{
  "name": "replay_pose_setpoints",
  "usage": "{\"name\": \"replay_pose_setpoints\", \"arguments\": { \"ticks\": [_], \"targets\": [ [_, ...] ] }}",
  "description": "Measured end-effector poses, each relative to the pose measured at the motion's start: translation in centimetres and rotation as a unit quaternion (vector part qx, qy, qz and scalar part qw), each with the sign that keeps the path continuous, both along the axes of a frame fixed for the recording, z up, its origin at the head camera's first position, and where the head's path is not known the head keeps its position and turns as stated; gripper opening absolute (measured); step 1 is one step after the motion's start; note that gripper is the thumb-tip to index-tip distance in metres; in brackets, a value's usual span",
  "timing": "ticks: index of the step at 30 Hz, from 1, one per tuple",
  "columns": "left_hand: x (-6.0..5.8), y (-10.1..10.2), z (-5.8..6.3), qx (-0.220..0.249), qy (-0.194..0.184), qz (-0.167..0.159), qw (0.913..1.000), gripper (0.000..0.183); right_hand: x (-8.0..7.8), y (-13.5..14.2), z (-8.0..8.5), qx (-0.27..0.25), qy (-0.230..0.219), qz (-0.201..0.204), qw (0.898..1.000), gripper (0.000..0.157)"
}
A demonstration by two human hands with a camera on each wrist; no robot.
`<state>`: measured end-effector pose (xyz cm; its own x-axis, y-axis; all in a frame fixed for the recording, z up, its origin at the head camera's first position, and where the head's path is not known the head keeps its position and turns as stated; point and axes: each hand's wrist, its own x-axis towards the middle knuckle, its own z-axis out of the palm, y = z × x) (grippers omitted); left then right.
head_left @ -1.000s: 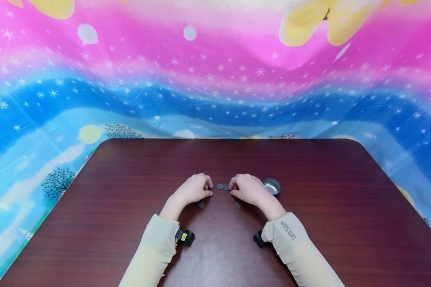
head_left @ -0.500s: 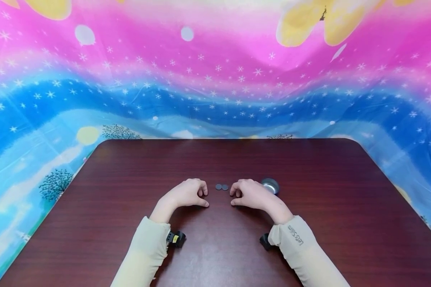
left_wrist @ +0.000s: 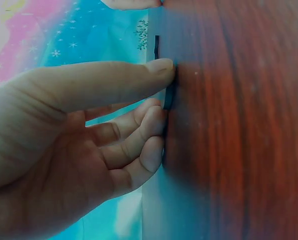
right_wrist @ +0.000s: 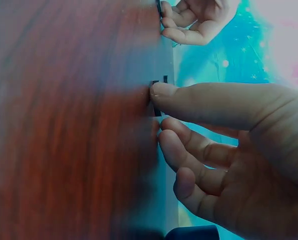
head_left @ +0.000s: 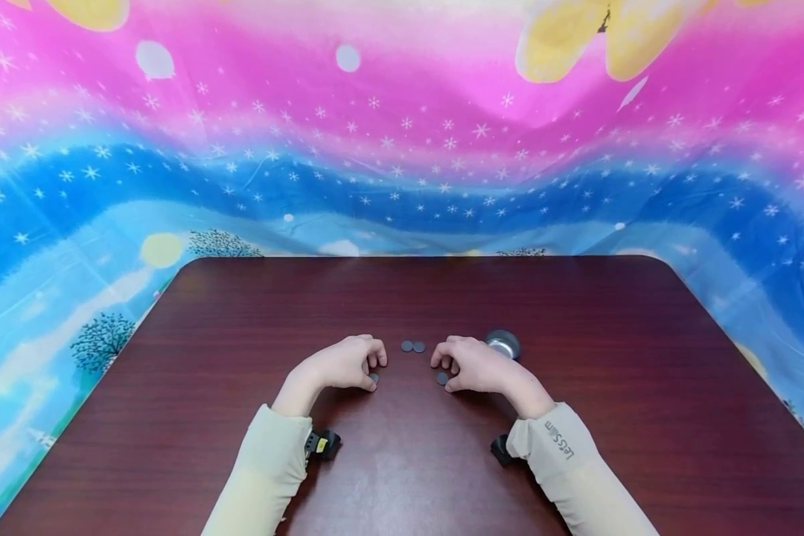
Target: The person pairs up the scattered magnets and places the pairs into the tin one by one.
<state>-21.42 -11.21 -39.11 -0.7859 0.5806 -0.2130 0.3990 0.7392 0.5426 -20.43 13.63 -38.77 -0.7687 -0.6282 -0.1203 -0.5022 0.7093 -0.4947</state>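
Two small dark grey discs lie side by side at mid-table, a left disc [head_left: 407, 346] and a right disc [head_left: 418, 347]. My left hand [head_left: 348, 362] arches over the table with its thumb at a third disc [head_left: 374, 378], which the thumb partly covers; the fingers curve loosely beyond it. Mirroring this, my right hand [head_left: 476, 365] has its thumb tip at another disc [head_left: 442, 379], with its fingertips apart from that disc. In the left wrist view the thumb overlaps the dark disc edge [left_wrist: 169, 97]. The right wrist view shows the thumb against a disc edge [right_wrist: 157, 111].
A small round metal bowl [head_left: 504, 344] stands just behind the right hand, partly hidden by it. The dark red-brown wooden table [head_left: 402, 461] ends at a colourful cloth backdrop [head_left: 402, 149]. Each wrist carries a black camera, such as the left camera [head_left: 324, 444].
Both hands have drawn back from the middle pair and spread apart. Their thumbs have moved outward to the two nearer discs, which were hidden half a second ago. The middle discs stay put.
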Motion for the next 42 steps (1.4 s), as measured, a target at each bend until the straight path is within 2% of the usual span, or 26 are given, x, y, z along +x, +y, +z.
{"name": "replay_pose_setpoints", "arguments": {
  "ticks": [11, 15, 23, 34, 42],
  "targets": [
    [0.1, -0.2, 0.2, 0.006, 0.014, -0.027, 0.9995, 0.029, -0.2, -0.1, -0.1, 0.008, -0.019, -0.022, 1.0, 0.017],
    [0.0, 0.0, 0.1, 0.011, 0.022, -0.022, 0.9995, 0.025, -0.1, -0.2, 0.1, 0.005, -0.018, -0.027, 0.999, 0.016],
    [0.0, 0.5, -0.1, 0.014, 0.01, -0.01, 0.9998, 0.015, 0.0, -0.5, 0.0, 0.01, -0.036, -0.043, 0.998, 0.013],
    [0.0, 1.5, 0.2, 0.009, 0.022, -0.015, 0.9996, 0.013, 0.0, -1.4, 0.1, 0.021, -0.021, -0.056, 0.998, 0.014],
    [0.0, 2.3, -0.1, 0.015, 0.032, -0.037, 0.9987, 0.012, 0.1, -1.8, -0.1, 0.023, -0.024, -0.066, 0.997, 0.012]
  ]
}}
